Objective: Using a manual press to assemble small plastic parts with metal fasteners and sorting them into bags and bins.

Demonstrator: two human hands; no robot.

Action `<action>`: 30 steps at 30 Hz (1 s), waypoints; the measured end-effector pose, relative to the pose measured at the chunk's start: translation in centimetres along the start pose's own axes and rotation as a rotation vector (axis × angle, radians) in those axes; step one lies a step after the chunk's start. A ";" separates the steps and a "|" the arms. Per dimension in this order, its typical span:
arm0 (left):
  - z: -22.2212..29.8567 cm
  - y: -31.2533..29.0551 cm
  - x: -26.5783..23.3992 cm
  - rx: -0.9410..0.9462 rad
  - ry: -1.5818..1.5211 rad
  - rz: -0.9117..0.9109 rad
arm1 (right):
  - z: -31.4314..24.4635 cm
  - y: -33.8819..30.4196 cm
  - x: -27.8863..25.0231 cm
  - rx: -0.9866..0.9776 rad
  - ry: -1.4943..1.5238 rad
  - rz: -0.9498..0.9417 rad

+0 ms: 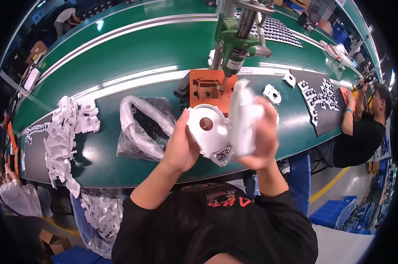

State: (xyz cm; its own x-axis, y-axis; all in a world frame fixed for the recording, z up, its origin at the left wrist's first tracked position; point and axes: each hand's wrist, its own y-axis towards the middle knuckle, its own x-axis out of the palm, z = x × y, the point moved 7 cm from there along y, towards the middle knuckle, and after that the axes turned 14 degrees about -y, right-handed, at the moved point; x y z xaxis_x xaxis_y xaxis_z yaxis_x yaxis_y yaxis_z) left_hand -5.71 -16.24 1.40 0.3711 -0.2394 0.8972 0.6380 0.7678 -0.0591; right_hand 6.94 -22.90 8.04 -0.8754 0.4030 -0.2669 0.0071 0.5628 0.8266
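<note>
step: mating two housing parts, by the look | left hand (180, 145) grips white round plastic shell (206, 127) | right hand (261, 132) clasps white cover (242, 115) | both above green conveyor (119, 57), before orange jig (210, 88) | next: align edges squarely

A single view is given, taken from a wide fisheye camera worn on the head and aimed steeply down and forward. The person's own black-shirted chest is caught at the lower edge, with both forearms rising from it. The hands are seen close up at the centre of the picture. Beyond them the long green conveyor belt (133, 48) is bent into an arc by the lens. A dark rim is left at the corners. No second view is offered for overlap.
</note>
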 end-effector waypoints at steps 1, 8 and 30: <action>-0.1 0.1 -0.7 -0.059 -0.035 0.083 | -1.2 0.7 1.1 -0.171 -0.204 -0.206; -0.6 -0.4 -2.0 -0.038 -0.021 0.045 | -2.0 -0.5 4.7 -0.083 -0.379 -0.561; -0.5 -1.1 -3.3 -0.001 -0.035 0.029 | -1.7 -1.3 5.5 -0.102 -0.417 -0.470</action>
State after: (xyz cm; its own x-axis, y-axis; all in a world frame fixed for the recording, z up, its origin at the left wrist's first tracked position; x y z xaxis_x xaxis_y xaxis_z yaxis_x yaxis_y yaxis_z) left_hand -7.28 -16.59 -1.77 0.3656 -0.1954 0.9100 0.6278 0.7736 -0.0861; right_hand 1.28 -22.62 6.32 -0.5121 0.3887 -0.7660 -0.3961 0.6845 0.6121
